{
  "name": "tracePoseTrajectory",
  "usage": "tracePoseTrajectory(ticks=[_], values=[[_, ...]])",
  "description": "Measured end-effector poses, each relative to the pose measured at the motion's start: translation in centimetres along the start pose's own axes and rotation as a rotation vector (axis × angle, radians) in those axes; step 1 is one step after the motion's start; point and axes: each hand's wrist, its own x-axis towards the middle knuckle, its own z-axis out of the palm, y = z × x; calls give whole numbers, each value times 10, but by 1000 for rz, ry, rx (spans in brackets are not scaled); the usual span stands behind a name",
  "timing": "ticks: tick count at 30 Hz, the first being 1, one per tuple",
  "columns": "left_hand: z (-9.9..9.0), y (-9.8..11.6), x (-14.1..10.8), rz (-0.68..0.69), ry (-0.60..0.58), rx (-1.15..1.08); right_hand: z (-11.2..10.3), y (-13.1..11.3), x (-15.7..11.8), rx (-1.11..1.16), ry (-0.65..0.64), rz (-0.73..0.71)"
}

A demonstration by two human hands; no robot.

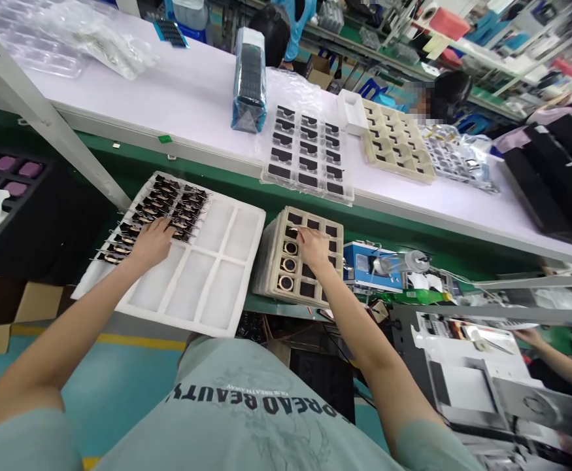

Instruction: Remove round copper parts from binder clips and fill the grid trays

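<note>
My left hand (153, 244) reaches into a white foam tray (229, 297), its fingers curled down on one of the black binder clips (161, 190). The clips stand in rows at the tray's left and far side, wire handles out, with gold-toned parts among them. My right hand (314, 247) is over a stack of beige compartment trays (266, 265). Its thumb and fingers are pinched at a left-column pocket, where a pale edge shows, likely a round watch case; the fingers hide most of it. Round gold-rimmed watch cases (286, 282) lie in nearer pockets.
On the white shelf (187, 85) beyond stand a clear tray of black pieces (308, 150), another beige tray (398, 140) and a wrapped stack (250, 78). A blue device (371, 265) sits right of the trays. A slanted post (70, 137) rises at left. Other people work nearby.
</note>
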Motion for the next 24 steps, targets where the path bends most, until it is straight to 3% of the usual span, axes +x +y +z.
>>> tracePoseTrajectory(ticks=[7, 13, 18, 22, 24], values=[[-2, -20, 29, 267, -191, 54, 5, -10, -24, 122, 60, -10], [0, -34, 52, 298, -282, 3, 3, -21, -20, 232, 109, 125], [-1, -36, 62, 284, -255, -73, -8, -30, -15, 320, 141, 270], [-12, -36, 58, 265, -256, -87, -34, -53, -48, 427, 298, 310], [-23, -34, 51, 232, -183, -135, -47, -73, -77, 507, 352, 328]])
